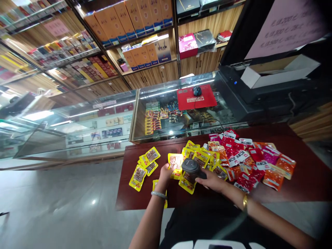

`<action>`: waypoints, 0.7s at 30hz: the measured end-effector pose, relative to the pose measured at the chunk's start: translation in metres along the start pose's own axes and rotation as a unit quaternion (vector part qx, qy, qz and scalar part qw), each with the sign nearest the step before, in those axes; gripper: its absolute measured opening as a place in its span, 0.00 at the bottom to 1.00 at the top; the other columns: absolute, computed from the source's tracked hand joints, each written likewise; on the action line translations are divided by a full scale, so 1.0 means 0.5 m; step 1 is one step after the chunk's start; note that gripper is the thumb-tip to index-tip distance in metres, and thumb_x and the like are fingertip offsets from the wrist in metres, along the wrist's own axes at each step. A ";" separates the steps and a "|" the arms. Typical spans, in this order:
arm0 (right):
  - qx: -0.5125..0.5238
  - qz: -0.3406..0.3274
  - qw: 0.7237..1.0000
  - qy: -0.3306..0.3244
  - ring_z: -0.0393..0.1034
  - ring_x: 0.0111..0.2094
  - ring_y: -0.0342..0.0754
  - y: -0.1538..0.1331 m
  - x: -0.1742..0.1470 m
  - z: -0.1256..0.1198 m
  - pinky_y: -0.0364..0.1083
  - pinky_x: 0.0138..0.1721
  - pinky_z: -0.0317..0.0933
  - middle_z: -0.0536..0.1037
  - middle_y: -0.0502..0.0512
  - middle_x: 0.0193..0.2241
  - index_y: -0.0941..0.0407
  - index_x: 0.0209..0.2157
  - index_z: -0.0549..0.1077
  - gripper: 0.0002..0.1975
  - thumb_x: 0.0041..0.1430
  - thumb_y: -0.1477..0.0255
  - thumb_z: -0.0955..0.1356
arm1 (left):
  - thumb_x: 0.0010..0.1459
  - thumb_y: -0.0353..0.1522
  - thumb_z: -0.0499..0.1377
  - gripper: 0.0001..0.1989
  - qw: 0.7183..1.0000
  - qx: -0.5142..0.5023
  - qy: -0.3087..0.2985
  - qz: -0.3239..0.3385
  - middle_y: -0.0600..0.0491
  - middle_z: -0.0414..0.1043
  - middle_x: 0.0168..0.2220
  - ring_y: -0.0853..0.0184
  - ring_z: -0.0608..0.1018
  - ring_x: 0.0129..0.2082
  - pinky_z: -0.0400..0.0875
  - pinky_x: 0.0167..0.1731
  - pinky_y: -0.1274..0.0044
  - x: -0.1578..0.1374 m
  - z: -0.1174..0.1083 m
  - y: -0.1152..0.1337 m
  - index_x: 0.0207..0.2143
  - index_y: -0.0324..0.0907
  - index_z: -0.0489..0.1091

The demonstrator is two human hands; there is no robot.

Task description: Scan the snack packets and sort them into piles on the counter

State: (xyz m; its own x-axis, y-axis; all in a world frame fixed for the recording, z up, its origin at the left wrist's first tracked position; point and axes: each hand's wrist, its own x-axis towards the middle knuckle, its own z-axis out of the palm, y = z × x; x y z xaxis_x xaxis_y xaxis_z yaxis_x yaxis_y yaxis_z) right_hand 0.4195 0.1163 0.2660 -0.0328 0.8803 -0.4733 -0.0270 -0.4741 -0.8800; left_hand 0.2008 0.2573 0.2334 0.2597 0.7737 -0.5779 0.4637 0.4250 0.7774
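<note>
The left hand (166,174) is gripping the near-left edge of a yellow packet (175,162), its thumb lying over the printed face; whether the packet is resting on the table or being held above it cannot be told. The right hand (212,180) is wrapping around the handle of a dark handheld scanner (190,166), whose head is pointing leftward. The key relation: the packet is lying just left of the scanner head, its long axis running away from the wearer, with the left hand nearer to it. Farther out, loose yellow packets (149,164) are lying to the left, while a yellow pile (203,156) is spreading behind and beneath the scanner. To the right, red and orange packets (241,159) are covering part of the dark red table (124,195). Beyond, a glass counter (223,83) is supporting a red mat (210,98).
</note>
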 end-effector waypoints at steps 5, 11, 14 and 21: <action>-0.008 0.034 0.999 -0.028 0.61 0.16 0.41 -0.009 -0.006 0.004 0.42 0.21 0.60 0.75 0.48 0.22 0.56 0.51 0.71 0.27 0.52 0.59 0.72 | 0.49 0.44 0.64 0.25 0.979 -0.100 -0.168 0.052 0.45 0.78 0.36 0.62 0.79 0.36 0.72 0.39 0.73 -0.005 0.055 0.037 0.44 0.35 0.73; -0.027 -0.034 0.998 -0.045 0.73 0.35 0.52 -0.035 -0.003 0.012 0.50 0.39 0.69 0.80 0.57 0.40 0.56 0.51 0.72 0.27 0.51 0.61 0.73 | 0.46 0.42 0.66 0.28 0.969 0.202 0.141 0.030 0.40 0.72 0.49 0.53 0.73 0.52 0.66 0.51 0.67 -0.054 -0.006 -0.026 0.48 0.39 0.70; -0.038 -0.038 0.997 -0.052 0.73 0.41 0.56 -0.030 0.001 0.016 0.52 0.45 0.67 0.80 0.57 0.41 0.57 0.48 0.74 0.25 0.51 0.60 0.73 | 0.45 0.44 0.65 0.34 0.867 0.404 0.286 -0.056 0.38 0.63 0.58 0.47 0.63 0.60 0.59 0.55 0.62 -0.103 -0.070 -0.106 0.53 0.41 0.64; -0.077 -0.006 0.994 -0.076 0.74 0.38 0.57 -0.013 0.006 0.027 0.53 0.40 0.69 0.81 0.59 0.38 0.59 0.48 0.75 0.28 0.49 0.56 0.73 | 0.53 0.45 0.60 0.20 0.907 0.358 0.169 -0.144 0.42 0.73 0.44 0.53 0.75 0.46 0.66 0.43 0.69 -0.116 -0.100 -0.163 0.41 0.41 0.63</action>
State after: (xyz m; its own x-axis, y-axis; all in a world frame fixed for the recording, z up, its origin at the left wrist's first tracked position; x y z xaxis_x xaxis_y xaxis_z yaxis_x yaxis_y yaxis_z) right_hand 0.4063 0.1222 0.2710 -0.1853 0.8679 -0.4608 0.1243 -0.4445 -0.8871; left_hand 0.1056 0.2015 0.2161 -0.1785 0.8307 -0.5273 0.9340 0.3117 0.1749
